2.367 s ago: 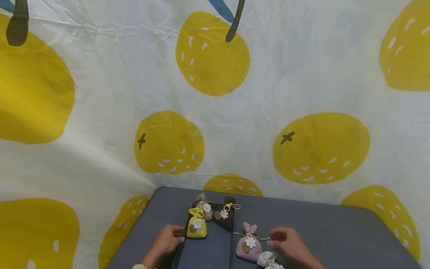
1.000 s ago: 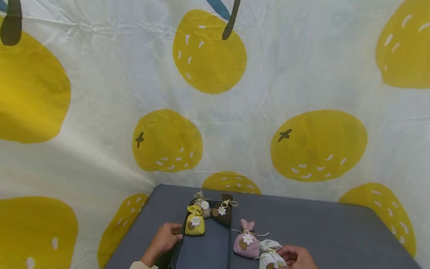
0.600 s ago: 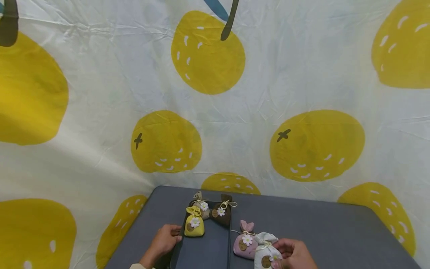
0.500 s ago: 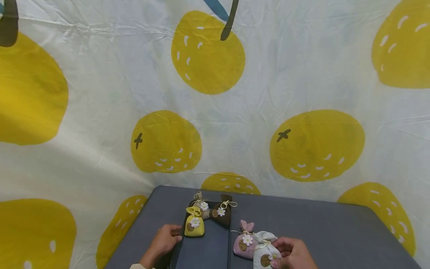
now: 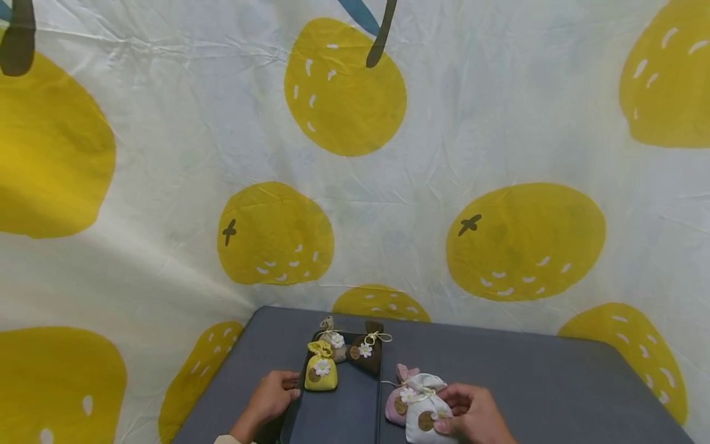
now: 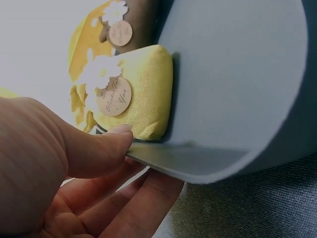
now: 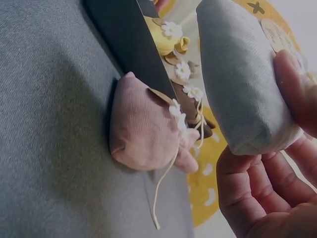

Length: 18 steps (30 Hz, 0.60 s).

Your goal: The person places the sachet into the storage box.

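Note:
My right hand (image 5: 471,412) grips a white drawstring sachet (image 5: 427,412) with a daisy and a round brown tag. In the right wrist view the white sachet (image 7: 242,79) is off the table, thumb on one face and fingers behind. Behind it a pink sachet (image 7: 146,124) stands on the table beside the tray. My left hand (image 5: 274,394) pinches the left rim of a dark grey tray (image 5: 338,419); in the left wrist view the thumb lies over the tray wall (image 6: 193,168). A yellow sachet (image 5: 320,370) sits in the tray near that hand.
A beige sachet (image 5: 333,345) and a dark brown sachet (image 5: 366,354) lie at the tray's far end. The grey table (image 5: 499,364) extends to the right. A white cloth with yellow fruit (image 5: 527,240) hangs behind it.
My right hand has moved from beside the pink sachet to the white one, taken hold of it, and lifted it leftward, partly in front of the pink one. The left hand stays at the tray.

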### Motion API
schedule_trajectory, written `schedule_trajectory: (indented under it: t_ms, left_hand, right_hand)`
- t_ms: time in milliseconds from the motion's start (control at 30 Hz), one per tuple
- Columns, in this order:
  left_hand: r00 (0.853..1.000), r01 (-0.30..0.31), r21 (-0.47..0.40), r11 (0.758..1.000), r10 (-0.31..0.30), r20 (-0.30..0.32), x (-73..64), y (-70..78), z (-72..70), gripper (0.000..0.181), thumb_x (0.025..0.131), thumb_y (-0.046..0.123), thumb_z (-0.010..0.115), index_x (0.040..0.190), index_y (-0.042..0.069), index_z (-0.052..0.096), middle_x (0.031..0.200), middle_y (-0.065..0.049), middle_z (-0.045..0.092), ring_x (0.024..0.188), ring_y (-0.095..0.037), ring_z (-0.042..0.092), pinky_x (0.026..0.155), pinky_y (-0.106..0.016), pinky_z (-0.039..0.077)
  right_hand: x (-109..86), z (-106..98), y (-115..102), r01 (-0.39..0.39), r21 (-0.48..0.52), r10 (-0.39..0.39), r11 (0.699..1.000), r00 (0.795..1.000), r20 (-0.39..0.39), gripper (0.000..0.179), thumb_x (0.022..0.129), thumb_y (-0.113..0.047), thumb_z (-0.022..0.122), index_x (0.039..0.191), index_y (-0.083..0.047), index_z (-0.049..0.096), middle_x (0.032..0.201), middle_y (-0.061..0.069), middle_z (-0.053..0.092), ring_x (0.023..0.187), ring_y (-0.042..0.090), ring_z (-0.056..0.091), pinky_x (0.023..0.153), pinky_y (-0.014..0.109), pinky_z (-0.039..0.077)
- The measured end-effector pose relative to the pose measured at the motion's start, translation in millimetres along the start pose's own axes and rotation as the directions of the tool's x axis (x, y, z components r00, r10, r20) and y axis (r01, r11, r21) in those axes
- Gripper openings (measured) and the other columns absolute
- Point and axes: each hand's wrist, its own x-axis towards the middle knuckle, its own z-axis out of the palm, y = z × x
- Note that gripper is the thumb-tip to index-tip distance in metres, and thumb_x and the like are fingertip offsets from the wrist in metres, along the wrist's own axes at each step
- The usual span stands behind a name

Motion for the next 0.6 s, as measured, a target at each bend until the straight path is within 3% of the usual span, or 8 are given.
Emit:
schedule_trajectory:
  t_ms: [433,600]
  left_hand:
    - [1.000,-0.015,0.011,1.000,0.015,-0.015,-0.3,0.3,1.1,0.037,0.092,0.003,0.073,0.128,-0.007,0.070,0.117,-0.023,0.076,0.107,-0.037,0.075,0.082,-0.045,0.063]
    - [1.000,-0.012,0.008,1.000,0.012,-0.019,-0.7,-0.1,2.0,0.037,0.092,0.002,0.073,0.128,-0.007,0.070,0.117,-0.023,0.077,0.107,-0.037,0.075,0.082,-0.045,0.063]
  right_hand:
    - [12.3,15.4,-9.6,0.021,-0.005,-0.021,1.000,0.999,-0.045,0.043,0.070,0.000,0.092,0.105,0.015,0.071,0.086,0.012,0.075,0.070,0.007,0.068,0.065,0.023,0.057]
    - [17.9,22.4,-12.8,0.080,-0.001,-0.080,0.997,0.996,-0.047,0.042,0.070,-0.001,0.091,0.104,0.014,0.071,0.085,0.008,0.076,0.070,0.005,0.068,0.066,0.022,0.058]
